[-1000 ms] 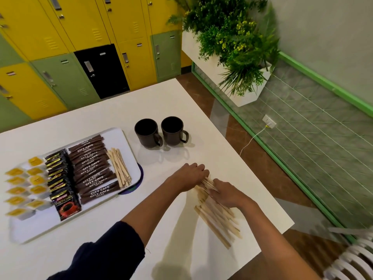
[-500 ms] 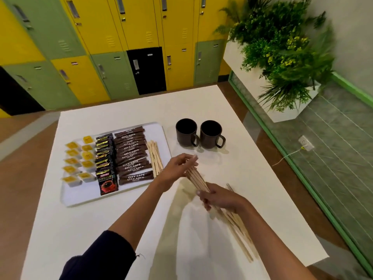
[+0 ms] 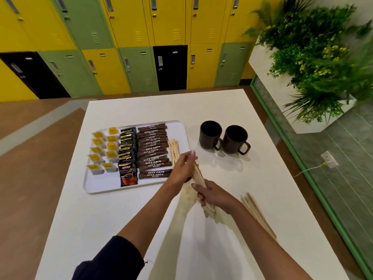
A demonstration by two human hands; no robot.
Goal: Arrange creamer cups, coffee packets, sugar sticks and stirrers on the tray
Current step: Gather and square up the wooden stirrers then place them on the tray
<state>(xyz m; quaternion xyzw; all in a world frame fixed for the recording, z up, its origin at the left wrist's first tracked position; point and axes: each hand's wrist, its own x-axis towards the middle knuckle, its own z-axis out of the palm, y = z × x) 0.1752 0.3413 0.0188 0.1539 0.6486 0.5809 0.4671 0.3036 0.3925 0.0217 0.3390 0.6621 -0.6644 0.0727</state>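
A white tray lies on the table's left half. It holds creamer cups with yellow lids, black coffee packets, brown sugar sticks and a few wooden stirrers along its right side. A bundle of wooden stirrers is gripped by both hands just off the tray's right edge: my left hand at its upper end, my right hand at its lower end. More loose stirrers lie on the table right of my right arm.
Two dark mugs stand side by side right of the tray. The white table ends close on the right, above a green-framed glass wall. A white planter with greenery and lockers stand beyond.
Both hands lifted a bundle of stirrers off the pile and carried it left, up to the tray's right edge. The rest of the pile stayed on the table. The camera view swung left.
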